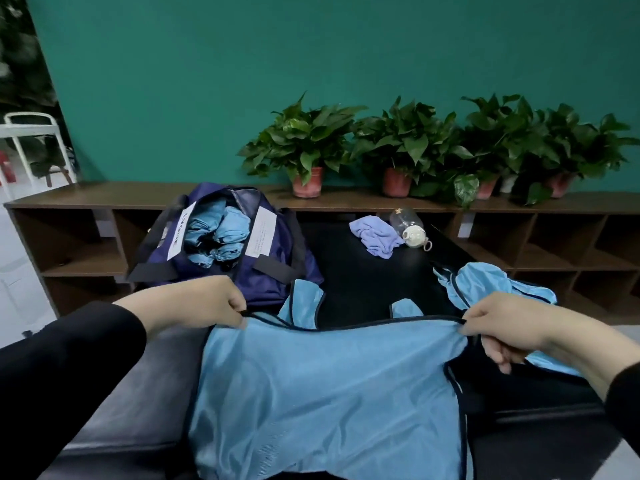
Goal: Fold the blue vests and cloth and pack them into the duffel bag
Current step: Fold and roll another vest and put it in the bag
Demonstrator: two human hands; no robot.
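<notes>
Against teal wall, on black padded bench (363, 271), left hand (211, 304) and right hand (498, 327) pinch light-blue mesh vest (322, 386) by its dark-trimmed edge at nine and three o'clock; it looks light, limp, slippery.

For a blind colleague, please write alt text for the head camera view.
Left hand and right hand pinch the dark trim of a blue vest spread on a dark bench. Behind it stands an open duffel bag holding rolled vests.
</notes>
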